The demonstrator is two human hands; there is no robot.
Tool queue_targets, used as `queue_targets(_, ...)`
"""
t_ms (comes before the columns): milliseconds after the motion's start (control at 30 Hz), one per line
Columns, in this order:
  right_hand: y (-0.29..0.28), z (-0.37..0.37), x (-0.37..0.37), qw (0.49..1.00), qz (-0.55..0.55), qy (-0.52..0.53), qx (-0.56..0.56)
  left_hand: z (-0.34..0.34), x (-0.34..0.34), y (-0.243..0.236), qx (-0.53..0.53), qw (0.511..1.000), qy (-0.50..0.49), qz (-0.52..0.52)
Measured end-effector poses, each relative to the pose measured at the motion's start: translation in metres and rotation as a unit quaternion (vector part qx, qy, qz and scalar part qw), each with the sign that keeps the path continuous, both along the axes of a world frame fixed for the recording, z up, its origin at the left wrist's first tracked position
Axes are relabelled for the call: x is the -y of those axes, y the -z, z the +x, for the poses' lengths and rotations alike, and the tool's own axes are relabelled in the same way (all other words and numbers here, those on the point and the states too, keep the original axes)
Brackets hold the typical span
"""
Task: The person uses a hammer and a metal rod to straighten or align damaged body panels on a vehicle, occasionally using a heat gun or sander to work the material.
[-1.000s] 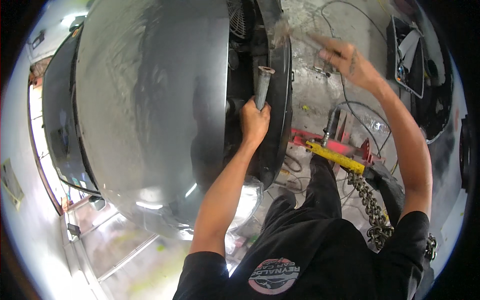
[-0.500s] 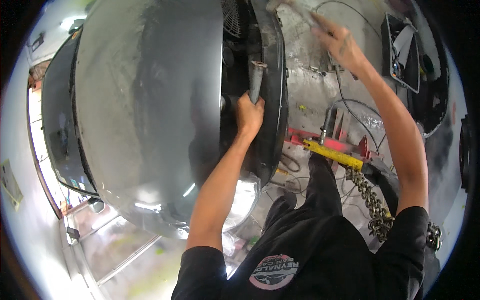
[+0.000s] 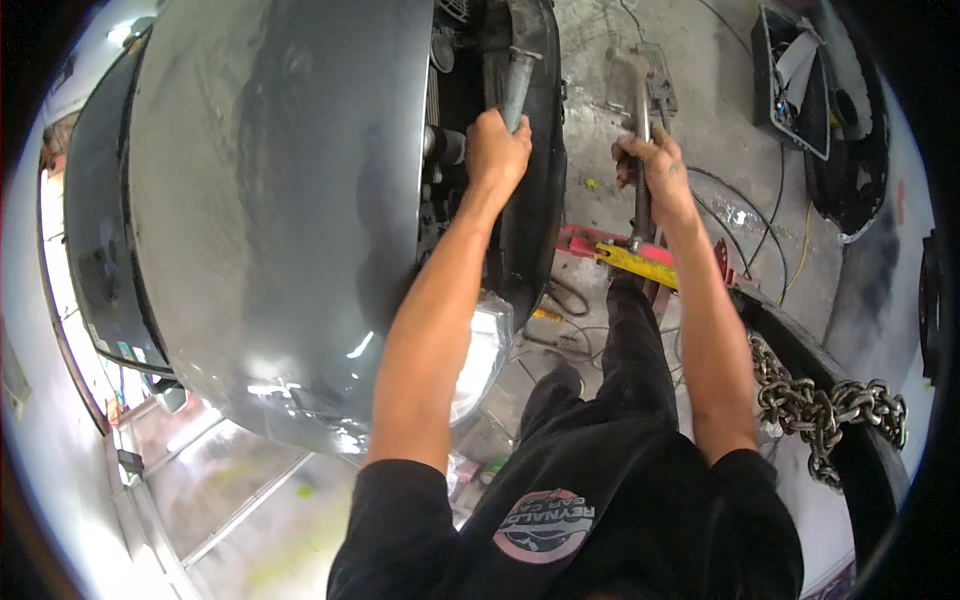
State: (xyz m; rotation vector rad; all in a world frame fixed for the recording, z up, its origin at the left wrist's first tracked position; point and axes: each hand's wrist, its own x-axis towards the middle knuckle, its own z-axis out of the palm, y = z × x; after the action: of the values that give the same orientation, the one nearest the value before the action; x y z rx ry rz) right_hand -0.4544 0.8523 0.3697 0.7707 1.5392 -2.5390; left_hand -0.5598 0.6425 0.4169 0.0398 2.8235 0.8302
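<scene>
My left hand is closed around a thick grey metal bar, whose flared, flattened end points up and away from me. The bar's lower end is hidden by the hand and the car front. It stands in the gap between the grey hood and the black front panel. To the right, over the floor, my right hand grips a hammer by its shaft. The hammer's head is smeared by motion and lies apart from the bar.
A clear headlight sits at the car's near corner. Right of my legs are a red and yellow metal frame and a heavy chain. A black toolbox stands far right. Hoses cross the concrete floor.
My right hand has come down and nearer with the hammer, from a blurred, outstretched swing. My left hand still holds the bar; the view has shifted slightly.
</scene>
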Motion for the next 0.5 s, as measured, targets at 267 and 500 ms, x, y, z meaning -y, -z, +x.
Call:
queue_targets(267,0.015,0.041,0.071,0.987,-0.146,0.053,-0.047,-0.021,-0.014,-0.004,0.023,0.999,0.023,0.026)
queue_targets(500,0.002,0.018,0.072,0.989,-0.139,0.05,-0.028,-0.166,-0.135,-0.118,-0.275,0.919,0.235,0.156)
